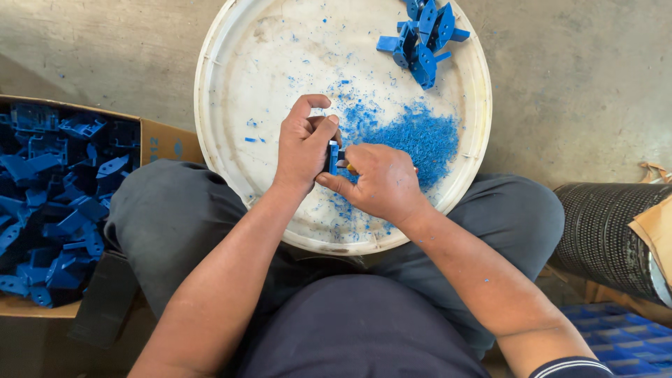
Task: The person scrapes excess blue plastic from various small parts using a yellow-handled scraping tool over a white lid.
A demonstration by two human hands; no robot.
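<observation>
Seen from above, the left hand (302, 143) pinched a small blue part (333, 157) upright over a white tray (231, 140) resting on the person's lap, its long axis running away from the body. The right hand (381, 183), fingers curled shut around a tool that was mostly hidden, touched the part from the right. Blue shavings (420, 136) lay just beyond; more parts (423, 35) sat at the far rim.

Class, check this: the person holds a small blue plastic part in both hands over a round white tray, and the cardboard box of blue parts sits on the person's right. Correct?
Not quite. The head view shows the cardboard box of blue parts on the person's left. Both hands, left and right, do hold the small blue part over the round white tray.
</observation>
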